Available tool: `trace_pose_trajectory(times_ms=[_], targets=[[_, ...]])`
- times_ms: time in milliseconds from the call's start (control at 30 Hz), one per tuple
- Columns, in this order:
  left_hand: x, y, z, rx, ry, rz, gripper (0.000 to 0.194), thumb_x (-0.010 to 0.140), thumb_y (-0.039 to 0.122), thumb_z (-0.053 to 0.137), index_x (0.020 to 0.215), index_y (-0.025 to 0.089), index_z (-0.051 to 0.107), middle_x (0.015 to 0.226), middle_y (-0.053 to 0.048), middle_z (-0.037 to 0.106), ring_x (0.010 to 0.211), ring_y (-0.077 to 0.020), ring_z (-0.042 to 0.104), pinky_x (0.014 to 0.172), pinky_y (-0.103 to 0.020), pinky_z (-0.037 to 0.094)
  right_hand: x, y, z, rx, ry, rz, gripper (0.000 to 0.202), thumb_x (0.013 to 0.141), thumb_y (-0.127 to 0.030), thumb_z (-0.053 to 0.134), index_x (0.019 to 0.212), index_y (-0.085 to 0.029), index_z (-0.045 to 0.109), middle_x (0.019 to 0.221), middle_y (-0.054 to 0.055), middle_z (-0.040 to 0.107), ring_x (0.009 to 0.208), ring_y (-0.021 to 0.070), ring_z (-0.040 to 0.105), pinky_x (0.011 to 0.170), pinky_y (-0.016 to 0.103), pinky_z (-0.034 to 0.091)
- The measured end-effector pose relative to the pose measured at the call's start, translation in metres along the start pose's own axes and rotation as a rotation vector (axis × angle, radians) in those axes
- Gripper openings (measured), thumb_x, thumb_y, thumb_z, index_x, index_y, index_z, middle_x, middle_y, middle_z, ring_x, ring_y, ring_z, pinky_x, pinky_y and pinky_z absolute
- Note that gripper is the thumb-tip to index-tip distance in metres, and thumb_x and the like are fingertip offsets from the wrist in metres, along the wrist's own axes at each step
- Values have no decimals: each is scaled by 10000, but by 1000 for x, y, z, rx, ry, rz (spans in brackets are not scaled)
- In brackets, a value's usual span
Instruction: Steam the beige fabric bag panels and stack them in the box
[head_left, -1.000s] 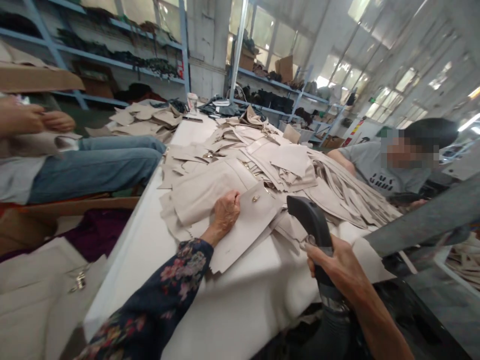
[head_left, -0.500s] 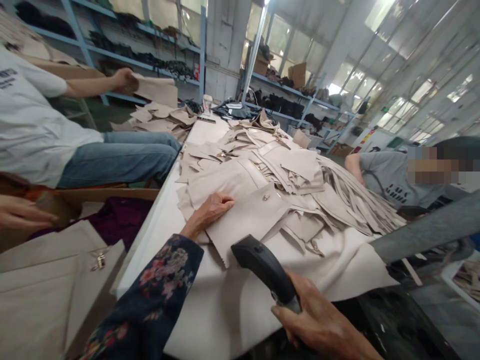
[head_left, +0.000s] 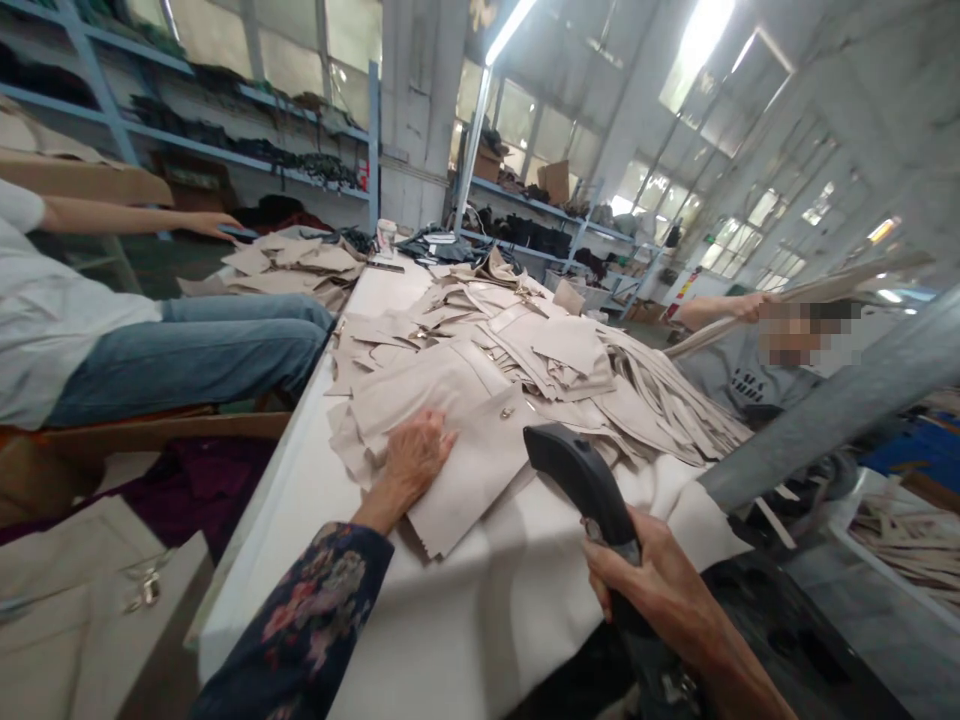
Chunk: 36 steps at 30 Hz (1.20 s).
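My left hand (head_left: pixel 411 462) is on the left edge of a beige leather-like panel (head_left: pixel 474 478), fingers bent and closed at its edge; the fingertips are partly hidden and slightly blurred. The panel carries a small metal fitting (head_left: pixel 506 413) near its upper corner and has a jagged lower end. It lies on top of a heap of similar beige pieces (head_left: pixel 420 378). My right hand (head_left: pixel 660 575) is wrapped round the grip of a black hand-held tool (head_left: pixel 585 475) with a curved, blunt head. The tool is held above the white table covering, just right of the panel, apart from it.
A white table (head_left: pixel 277 560) bears the heap. At left stands a cardboard box (head_left: pixel 247 428) with purple cloth and beige pieces. A seated person in jeans (head_left: pixel 187 345) is beyond it. A grey metal pole (head_left: pixel 832 400) slants at right, before another person lifting beige strips (head_left: pixel 840 280).
The view has shifted. My right hand has moved the black tool rightward, away from the panel. The person at left no longer holds a beige piece; the person at right has raised beige strips.
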<state>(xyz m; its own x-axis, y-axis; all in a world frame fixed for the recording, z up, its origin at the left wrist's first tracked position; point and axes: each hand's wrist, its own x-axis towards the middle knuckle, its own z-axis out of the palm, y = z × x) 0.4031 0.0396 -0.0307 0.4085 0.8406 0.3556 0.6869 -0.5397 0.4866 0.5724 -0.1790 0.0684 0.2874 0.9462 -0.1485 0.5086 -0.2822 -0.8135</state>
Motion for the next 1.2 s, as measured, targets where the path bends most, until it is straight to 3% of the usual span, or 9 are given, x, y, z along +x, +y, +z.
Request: trace_pose_trajectory(times_ms=[67,167,333,500,633,800,900,1033,1200], targets=[[-9,29,3,135,54,98,381,855,358,508,1126,93,552,1130,-190,559,1054,-305,488,877,-410,356,-6,12,-7,25,7,27,145,819,-300,519,788,-186,435,464,-62,526,390,105,510,407,205,430],[-16,73,19,266,19,283,477,825,360,566,1222,104,505,1226,-200,506,1120,-336,447,886,-463,373,-12,28,-11,50,13,66,146,808,-308,509,804,-184,433,453,-68,513,371,100,490,392,201,422],[-1,107,48,266,2,203,404,866,66,352,1235,141,498,1156,-202,525,1034,-288,508,788,-432,444,-21,46,-13,87,-10,107,151,779,-316,503,827,-190,435,432,-77,496,345,94,471,371,185,407],[18,92,29,83,-79,240,417,845,50,370,1183,192,569,1026,-115,615,853,-181,601,740,-292,475,-25,47,-15,104,-44,73,120,775,-285,502,809,-189,441,433,-68,506,353,88,480,372,170,386],[19,67,2,-624,19,95,310,850,191,436,1052,154,668,1040,-90,675,1004,-205,604,884,-318,462,-21,34,-11,117,-76,48,109,781,-264,507,817,-180,448,439,-73,497,370,88,487,384,174,400],[-4,50,-21,-1239,70,-203,417,688,309,670,1060,120,679,871,-78,725,842,-238,656,773,-349,506,-11,12,3,165,-139,-73,60,789,-206,499,817,-183,451,458,-82,499,394,87,502,391,170,428],[-20,51,-34,-1402,71,-270,442,646,293,717,1060,138,684,882,-78,729,819,-230,665,766,-345,512,-8,1,15,192,-184,-133,58,786,-188,501,814,-185,450,486,-82,502,405,87,515,394,173,441],[-40,55,-42,-1452,119,-226,338,661,259,716,976,137,717,971,-94,718,932,-228,648,865,-327,486,-2,-16,32,223,-215,-175,70,783,-186,499,837,-187,454,497,-83,500,405,92,524,386,177,438],[-59,53,-40,-1572,74,-310,355,676,246,714,1014,140,703,924,-80,727,902,-224,663,850,-327,500,17,-40,36,209,-94,-255,95,775,-206,524,810,-192,437,492,-78,503,389,96,507,373,188,437]])
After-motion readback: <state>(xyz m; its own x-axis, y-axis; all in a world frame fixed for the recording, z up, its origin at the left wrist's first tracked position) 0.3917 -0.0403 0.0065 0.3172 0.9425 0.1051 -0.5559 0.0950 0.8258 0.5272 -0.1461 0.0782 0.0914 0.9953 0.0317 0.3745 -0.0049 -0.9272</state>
